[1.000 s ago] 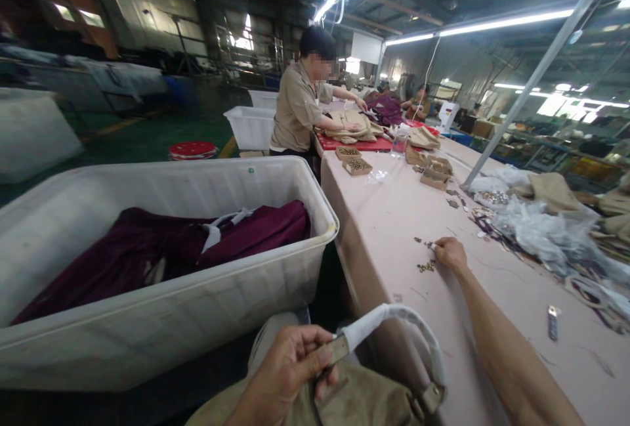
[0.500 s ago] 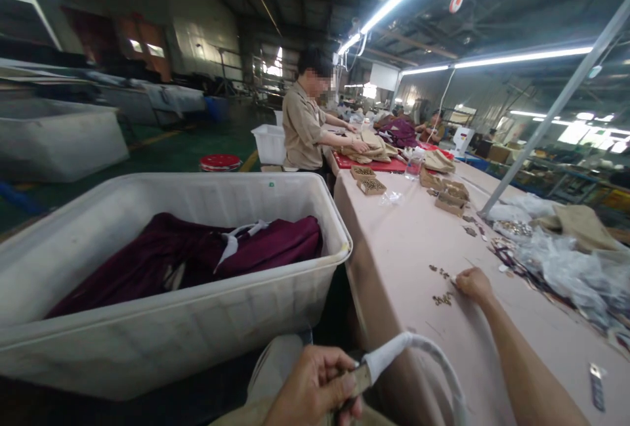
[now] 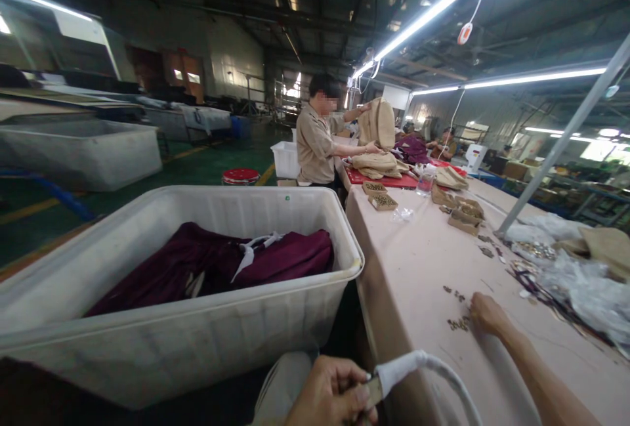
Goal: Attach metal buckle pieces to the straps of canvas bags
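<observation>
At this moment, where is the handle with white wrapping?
In the head view, the white-wrapped handle is at the bottom, right of centre, its end tab held by the left hand, near the pale pink table's edge.

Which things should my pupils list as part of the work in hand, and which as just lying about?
Apparently in use:
white-wrapped handle, held by the left hand
small metallic pieces, beside the right hand

Apparently lying about:
plastic bags
purple fabric in the white bin

Handle [image 3: 404, 369] cut off below, right hand [image 3: 487, 314] blurred, metal bits [image 3: 459, 324] too small to tell
</observation>
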A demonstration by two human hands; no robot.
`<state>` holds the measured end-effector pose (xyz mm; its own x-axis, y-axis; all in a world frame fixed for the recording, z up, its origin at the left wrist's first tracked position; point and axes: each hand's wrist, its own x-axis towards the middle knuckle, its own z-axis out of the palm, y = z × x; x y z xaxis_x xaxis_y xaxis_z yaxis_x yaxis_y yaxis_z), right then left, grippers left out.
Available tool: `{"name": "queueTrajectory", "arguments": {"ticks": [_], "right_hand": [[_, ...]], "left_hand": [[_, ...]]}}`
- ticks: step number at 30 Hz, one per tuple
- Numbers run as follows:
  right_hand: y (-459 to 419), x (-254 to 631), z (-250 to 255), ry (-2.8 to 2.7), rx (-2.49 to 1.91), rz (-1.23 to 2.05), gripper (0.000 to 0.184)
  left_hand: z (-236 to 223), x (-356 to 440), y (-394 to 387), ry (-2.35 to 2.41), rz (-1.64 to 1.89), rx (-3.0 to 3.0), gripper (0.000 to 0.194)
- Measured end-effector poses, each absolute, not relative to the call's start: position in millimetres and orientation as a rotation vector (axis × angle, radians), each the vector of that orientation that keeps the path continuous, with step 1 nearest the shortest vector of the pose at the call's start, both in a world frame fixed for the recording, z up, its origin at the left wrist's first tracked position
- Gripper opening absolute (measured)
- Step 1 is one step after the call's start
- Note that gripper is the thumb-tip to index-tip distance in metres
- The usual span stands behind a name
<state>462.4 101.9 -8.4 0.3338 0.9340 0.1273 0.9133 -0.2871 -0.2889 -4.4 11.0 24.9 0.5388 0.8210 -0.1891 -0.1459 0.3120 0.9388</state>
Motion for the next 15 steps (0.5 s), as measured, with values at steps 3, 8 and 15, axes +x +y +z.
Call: {"name": "queueTrajectory", "arguments": {"ticks": [3, 8, 15], "right_hand": [[95, 465, -7, -1.720, -2.230, 0.102, 0.013], [54, 443, 3, -1.796, -2.143, 0.140, 0.022], [-36, 293, 51, -2.193, -1.272, 0.209, 0.013]], "left_hand": [[32, 5, 10, 0.768, 0.787, 1.038, 0.046], [36, 20, 4, 0.794, 0.817, 0.955, 0.043], [29, 30, 4, 0.762, 0.792, 0.852, 0.045]]}}
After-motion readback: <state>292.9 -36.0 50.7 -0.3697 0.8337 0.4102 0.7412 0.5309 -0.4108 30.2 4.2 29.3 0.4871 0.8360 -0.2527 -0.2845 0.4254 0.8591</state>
